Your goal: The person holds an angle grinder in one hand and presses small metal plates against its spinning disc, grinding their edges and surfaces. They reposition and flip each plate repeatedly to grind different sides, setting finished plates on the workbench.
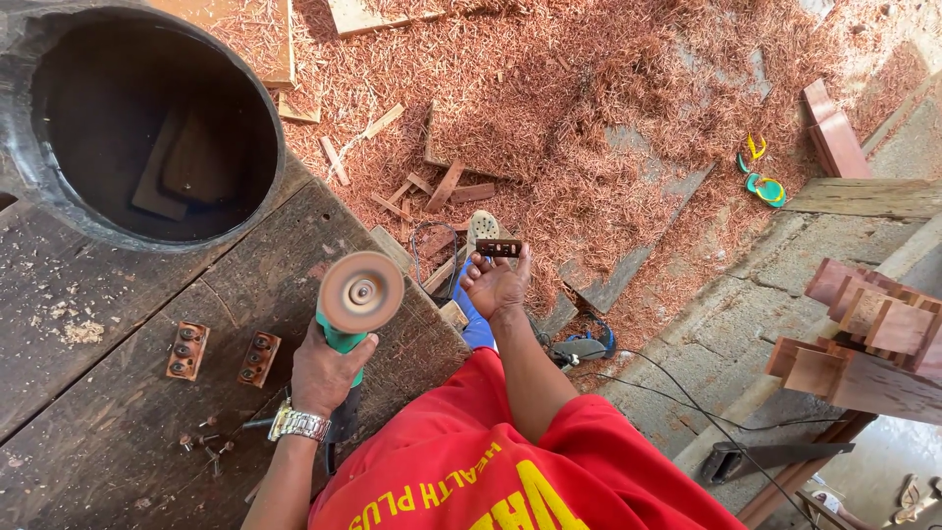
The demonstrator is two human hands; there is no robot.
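Hands (324, 368) (494, 285) grip grinder (359, 294), block (498, 248); tub (39, 186) holds boards (182, 162), seemingly.

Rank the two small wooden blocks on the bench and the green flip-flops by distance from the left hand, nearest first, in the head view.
1. Right-hand wooden block, just left of the left hand.
2. Left-hand wooden block, further left on the bench.
3. Green flip-flops, far right on the floor.
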